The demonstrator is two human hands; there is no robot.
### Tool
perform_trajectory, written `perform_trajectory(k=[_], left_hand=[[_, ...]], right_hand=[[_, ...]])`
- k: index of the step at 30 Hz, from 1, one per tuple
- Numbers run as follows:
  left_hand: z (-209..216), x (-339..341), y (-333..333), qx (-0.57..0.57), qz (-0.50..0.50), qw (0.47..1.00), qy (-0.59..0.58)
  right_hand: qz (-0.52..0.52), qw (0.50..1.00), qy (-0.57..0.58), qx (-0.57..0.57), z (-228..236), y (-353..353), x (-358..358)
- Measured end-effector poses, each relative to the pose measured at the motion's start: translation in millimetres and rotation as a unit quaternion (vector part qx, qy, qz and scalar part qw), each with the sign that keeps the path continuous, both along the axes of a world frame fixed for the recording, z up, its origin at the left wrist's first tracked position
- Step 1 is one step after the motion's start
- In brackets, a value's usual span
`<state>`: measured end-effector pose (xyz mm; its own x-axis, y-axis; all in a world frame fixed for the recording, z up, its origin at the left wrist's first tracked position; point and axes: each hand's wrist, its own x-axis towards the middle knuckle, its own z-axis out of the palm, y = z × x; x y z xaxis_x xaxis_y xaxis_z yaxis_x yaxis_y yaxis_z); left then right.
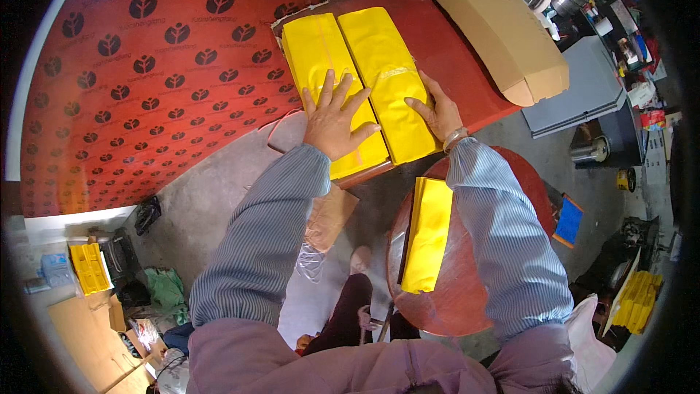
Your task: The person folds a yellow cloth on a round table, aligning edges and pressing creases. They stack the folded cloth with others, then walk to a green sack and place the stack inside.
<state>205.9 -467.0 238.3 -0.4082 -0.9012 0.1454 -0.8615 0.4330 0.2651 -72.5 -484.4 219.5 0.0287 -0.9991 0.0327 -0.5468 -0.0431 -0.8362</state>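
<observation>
Two long yellow bundles, which look like folded plastic film or bags, lie side by side on a red table [474, 76]. My left hand [334, 118] rests flat, fingers spread, on the near half of the left bundle [310, 40]. A faint pinkish line runs along that bundle. Against the right edge of the right bundle [375, 40] is my right hand [442, 113], its thumb over the top and apart from the fingers. A pale band crosses this bundle near its middle. Nearer to me, a third, narrower yellow bundle [429, 230] lies on a round red table [467, 303].
A long brown cardboard box [503, 33] lies at the red table's far right. Beyond it stands a grey box [576, 87] near cluttered shelves. A red patterned sheet [146, 95] covers the far left. Brown paper [329, 217] lies below my left forearm; more yellow bundles [636, 303] sit far right.
</observation>
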Motion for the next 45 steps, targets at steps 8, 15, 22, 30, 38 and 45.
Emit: perform_trajectory(k=[8, 15, 22, 30, 38, 45], left_hand=[[-28, 31, -9, -0.038, 0.122, 0.933, 0.338], [7, 32, -19, -0.097, -0.002, 0.983, 0.159], [4, -31, -42, 0.031, -0.039, 0.992, -0.115], [3, -22, -53, 0.021, -0.031, 0.997, -0.074], [14, 26, 126, -0.038, 0.011, 0.98, 0.194], [-77, -100, 485, 0.424, -0.01, 0.885, 0.194]], right_hand=[[0.012, 1.0, -0.007, -0.017, -8, -22, 1], [0.058, 0.928, 0.329, -0.163, 42, 27, 19], [0.111, 0.909, 0.358, -0.181, 8, 59, 55], [0.069, 0.928, 0.313, -0.19, 34, 78, 48], [0.031, 0.999, -0.017, 0.014, -14, 380, -17], [-0.083, 0.908, -0.023, 0.41, -124, 820, -87]])
